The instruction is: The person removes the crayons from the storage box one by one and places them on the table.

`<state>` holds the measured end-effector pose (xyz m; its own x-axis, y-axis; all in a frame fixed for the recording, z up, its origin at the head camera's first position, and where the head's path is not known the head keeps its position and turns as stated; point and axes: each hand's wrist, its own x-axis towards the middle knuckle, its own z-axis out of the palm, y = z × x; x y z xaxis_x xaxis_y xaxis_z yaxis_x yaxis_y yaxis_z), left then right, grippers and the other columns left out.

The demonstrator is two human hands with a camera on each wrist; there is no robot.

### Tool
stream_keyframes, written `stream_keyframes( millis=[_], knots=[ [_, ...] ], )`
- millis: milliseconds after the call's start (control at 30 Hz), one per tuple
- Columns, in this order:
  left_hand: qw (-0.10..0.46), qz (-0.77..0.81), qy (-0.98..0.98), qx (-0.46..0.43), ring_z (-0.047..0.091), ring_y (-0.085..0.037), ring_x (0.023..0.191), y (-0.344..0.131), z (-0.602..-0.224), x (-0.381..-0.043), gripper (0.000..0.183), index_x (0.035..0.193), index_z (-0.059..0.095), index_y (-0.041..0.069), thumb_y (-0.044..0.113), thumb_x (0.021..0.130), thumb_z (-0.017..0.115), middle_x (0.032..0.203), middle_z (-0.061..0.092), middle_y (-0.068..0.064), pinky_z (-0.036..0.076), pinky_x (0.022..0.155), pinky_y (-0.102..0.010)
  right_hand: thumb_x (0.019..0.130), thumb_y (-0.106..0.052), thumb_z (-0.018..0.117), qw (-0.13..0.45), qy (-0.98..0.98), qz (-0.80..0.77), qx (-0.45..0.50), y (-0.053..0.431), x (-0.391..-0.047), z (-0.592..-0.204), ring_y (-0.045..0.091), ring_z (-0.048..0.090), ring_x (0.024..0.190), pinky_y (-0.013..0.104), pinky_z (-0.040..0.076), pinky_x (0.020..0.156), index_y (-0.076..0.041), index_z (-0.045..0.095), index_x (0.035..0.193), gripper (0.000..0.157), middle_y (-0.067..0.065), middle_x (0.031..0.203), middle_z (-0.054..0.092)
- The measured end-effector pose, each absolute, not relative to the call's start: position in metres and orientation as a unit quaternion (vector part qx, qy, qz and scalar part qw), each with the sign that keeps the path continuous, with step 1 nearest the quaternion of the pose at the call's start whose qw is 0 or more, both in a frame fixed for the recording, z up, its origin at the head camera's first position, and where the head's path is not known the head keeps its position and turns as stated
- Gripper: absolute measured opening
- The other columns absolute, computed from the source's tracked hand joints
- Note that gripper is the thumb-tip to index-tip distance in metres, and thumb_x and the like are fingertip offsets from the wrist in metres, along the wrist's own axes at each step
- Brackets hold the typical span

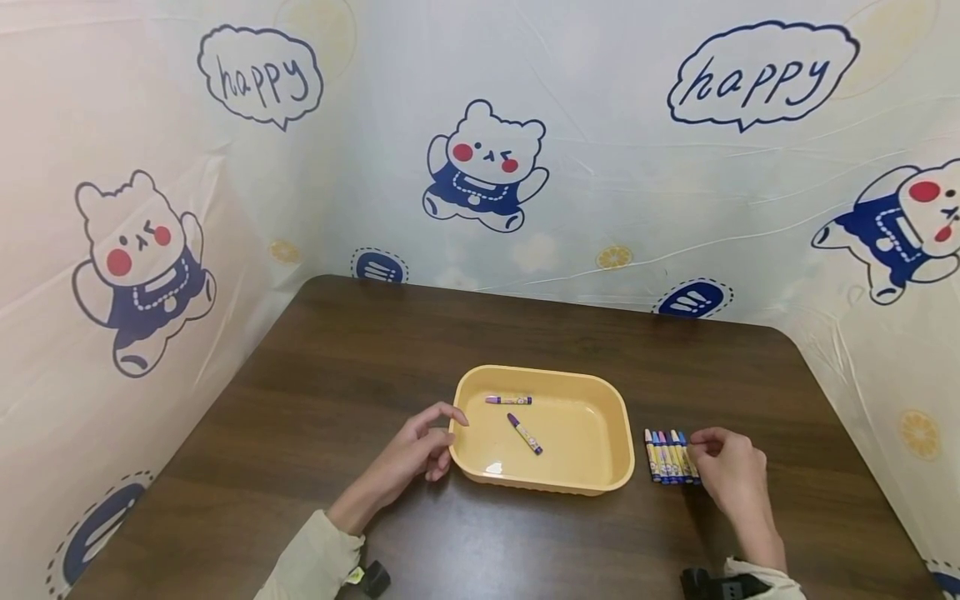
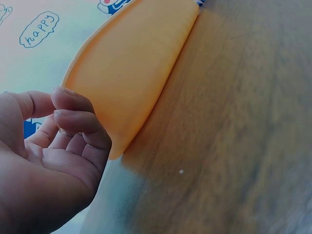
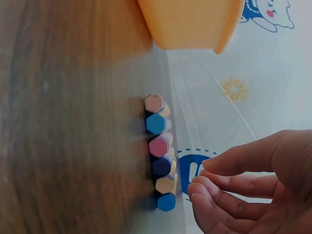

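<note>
"Sheeting (image 1: 600,50) is the biggest thing, isn't it?"

"Yes, pale and printed with bears, behind and beside a dark wood-grained table (image 1: 345,333). On that sits a yellow tray (image 1: 577,425)."

"Is anyone holding the tray?"

"The left hand (image 1: 408,454) is, at its left end, index finger hooked over the rim and thumb outside, pinching the wall. It looks like stiff, light, smooth plastic, so the rim is the sensible place to hold."

"And the right hand (image 1: 735,471)?"

"At the right end of a row of crayons (image 1: 665,457), just beside the tray. Thumb and fingertips are bunched close together; I can't tell whether they pinch a crayon."

"How do the crayons lie?"

"Side by side, touching, tips pointing away from the person. Two more lie apart inside the tray: a lilac-tipped crayon (image 1: 508,400) near the far wall and a purple-tipped crayon (image 1: 524,434) slanting across the floor."

"How would one handle?"

"Light and firm, I'd judge, but brittle if bent. The six-sided ends suggest little rolling. I'd take it mid-barrel, on the wrapper; the bare tip is probably waxy and could smear or slip."
</note>
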<state>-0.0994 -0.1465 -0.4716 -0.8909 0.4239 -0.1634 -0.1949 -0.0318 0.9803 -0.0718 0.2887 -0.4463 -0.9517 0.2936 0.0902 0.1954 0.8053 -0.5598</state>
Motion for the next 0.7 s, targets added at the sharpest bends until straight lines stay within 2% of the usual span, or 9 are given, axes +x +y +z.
stream_keyframes(
  millis=[233,500,700],
  knots=[
    [0.219,0.712,0.662,0.081,0.045,-0.016,0.052,-0.145,-0.471,-0.1,0.025,0.122,0.052,0.009,0.007,0.097,0.049,0.063,0.049,-0.005,0.039,0.048,-0.024,0.087,-0.01,0.067,0.105,-0.94,0.299,-0.125,0.276,-0.07,-0.438,0.024,0.063,0.075,0.032,0.044,0.058,-0.001,0.072,0.094,0.013,0.011,0.084,0.071],
    [0.221,0.711,0.661,0.087,0.046,-0.015,0.051,-0.147,-0.473,-0.1,0.025,0.122,0.05,0.006,0.009,0.098,0.05,0.063,0.05,-0.003,0.039,0.048,-0.023,0.087,-0.012,0.07,0.131,-0.937,0.315,-0.075,0.244,-0.071,-0.422,0.018,0.067,0.075,0.027,0.048,0.061,-0.005,0.073,0.093,0.009,0.005,0.082,0.072],
    [0.222,0.715,0.658,0.079,0.045,-0.016,0.052,-0.146,-0.47,-0.099,0.025,0.122,0.051,0.008,0.008,0.098,0.05,0.063,0.05,-0.005,0.038,0.048,-0.023,0.086,-0.007,0.072,0.148,-0.935,0.322,-0.016,0.215,-0.073,-0.408,0.017,0.065,0.074,0.026,0.05,0.062,-0.005,0.073,0.092,0.007,0.004,0.08,0.07]
  ],
)
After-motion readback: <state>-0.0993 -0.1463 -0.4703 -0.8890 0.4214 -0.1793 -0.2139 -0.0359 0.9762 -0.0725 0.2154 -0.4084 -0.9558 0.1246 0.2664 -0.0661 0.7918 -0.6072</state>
